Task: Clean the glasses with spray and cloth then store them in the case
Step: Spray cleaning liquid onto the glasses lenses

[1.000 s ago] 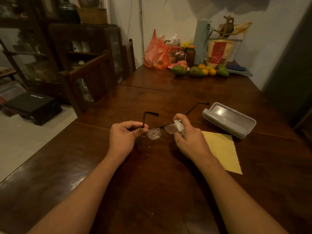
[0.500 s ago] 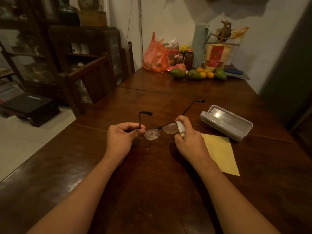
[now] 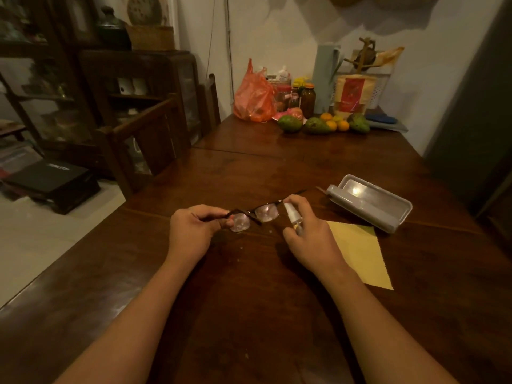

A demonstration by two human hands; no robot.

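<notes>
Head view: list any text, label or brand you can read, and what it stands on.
None can be read.
Black box on the floor: white lettering, too blurred.
Red and cream packet at the back: print too small.
Spray bottle in the right hand: label, if any, not legible.

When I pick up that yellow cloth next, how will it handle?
The yellow cloth lies thin and flat on the table, so it is probably floppy and very light, draping from wherever it is pinched. On the glossy wood it may slide rather than lift, so pinching a free corner seems safest.
</notes>
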